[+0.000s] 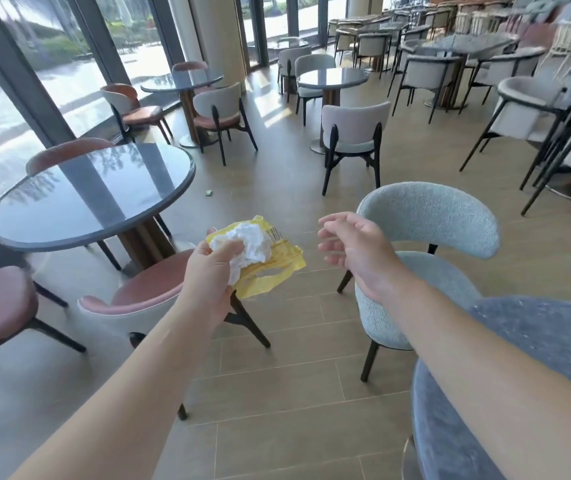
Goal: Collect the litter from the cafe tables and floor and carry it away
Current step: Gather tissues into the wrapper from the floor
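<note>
My left hand [213,271] grips a crumpled white tissue [251,245] together with a torn yellow wrapper [279,268], held at chest height over the floor. My right hand [353,249] hovers just to the right of them, fingers loosely curled, holding nothing. A small green scrap of litter [209,192] lies on the wooden floor beyond the round dark table [90,199] at the left.
A pink chair [145,299] stands below my left hand and a blue-grey chair [426,230] below my right. A grey speckled table [533,344] edge is at bottom right. More tables and chairs fill the room; windows line the left.
</note>
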A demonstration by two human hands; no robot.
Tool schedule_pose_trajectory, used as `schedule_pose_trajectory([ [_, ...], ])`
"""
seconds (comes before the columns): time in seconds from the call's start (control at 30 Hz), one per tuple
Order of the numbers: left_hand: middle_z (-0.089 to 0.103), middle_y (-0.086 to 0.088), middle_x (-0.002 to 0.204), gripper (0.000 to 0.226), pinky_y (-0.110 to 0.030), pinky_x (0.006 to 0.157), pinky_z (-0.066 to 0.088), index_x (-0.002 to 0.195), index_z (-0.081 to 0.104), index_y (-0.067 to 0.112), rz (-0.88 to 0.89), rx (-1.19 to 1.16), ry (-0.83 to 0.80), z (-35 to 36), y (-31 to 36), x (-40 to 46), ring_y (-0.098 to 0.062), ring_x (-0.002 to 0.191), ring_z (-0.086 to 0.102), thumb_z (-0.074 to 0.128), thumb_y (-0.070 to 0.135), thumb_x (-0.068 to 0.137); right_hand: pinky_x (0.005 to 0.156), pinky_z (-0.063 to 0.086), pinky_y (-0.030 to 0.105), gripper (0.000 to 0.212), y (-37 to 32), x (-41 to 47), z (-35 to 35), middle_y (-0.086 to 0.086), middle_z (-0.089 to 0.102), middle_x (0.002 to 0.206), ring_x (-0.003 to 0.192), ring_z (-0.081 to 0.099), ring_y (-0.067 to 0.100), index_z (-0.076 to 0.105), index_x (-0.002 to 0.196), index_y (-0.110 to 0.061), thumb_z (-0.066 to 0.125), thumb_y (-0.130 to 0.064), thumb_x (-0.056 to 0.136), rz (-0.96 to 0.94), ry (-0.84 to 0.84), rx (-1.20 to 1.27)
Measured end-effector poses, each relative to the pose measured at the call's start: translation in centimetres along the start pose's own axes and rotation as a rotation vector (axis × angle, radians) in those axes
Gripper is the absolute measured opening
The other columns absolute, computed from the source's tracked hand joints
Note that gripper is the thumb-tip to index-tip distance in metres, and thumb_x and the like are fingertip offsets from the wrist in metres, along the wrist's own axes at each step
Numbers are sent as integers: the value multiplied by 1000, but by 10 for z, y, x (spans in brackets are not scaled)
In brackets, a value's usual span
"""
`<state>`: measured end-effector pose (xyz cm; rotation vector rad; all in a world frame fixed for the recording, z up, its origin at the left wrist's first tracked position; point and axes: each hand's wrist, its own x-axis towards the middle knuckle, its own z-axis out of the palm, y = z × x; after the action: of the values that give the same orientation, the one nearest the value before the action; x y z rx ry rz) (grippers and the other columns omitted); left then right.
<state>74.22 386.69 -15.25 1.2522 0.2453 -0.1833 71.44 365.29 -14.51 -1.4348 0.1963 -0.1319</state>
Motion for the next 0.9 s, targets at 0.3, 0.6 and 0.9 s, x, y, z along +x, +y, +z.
schedule_pose_trajectory([
  [0.3, 75, -17, 110, 21, -51, 75, 62, 112, 65, 10, 49, 11, 40, 27, 14, 92, -33, 93, 76, 59, 2, 94, 64, 51, 29, 12, -1, 90, -7, 2, 65, 89, 77, 62, 16, 68, 91, -20, 56, -17, 92, 11, -40, -15],
  [0.6, 79, -3, 85, 17, -37, 61, 60, 99, 66, 19, 44, -68, 11, 46, 29, 230, -24, 79, 77, 61, 3, 93, 64, 52, 29, 14, 4, 216, 11, 0, 66, 84, 72, 63, 14, 69, 90, -18, 56, -16, 92, 38, -19, -61],
  [0.9, 78, -3, 81, 16, -32, 51, 57, 101, 65, 15, -5, -117, -57, 66, 74, 402, -20, 68, 76, 56, 2, 98, 65, 51, 30, 11, -6, 376, 52, 0, 67, 84, 76, 62, 17, 68, 91, -19, 57, -19, 91, 67, 15, -93],
])
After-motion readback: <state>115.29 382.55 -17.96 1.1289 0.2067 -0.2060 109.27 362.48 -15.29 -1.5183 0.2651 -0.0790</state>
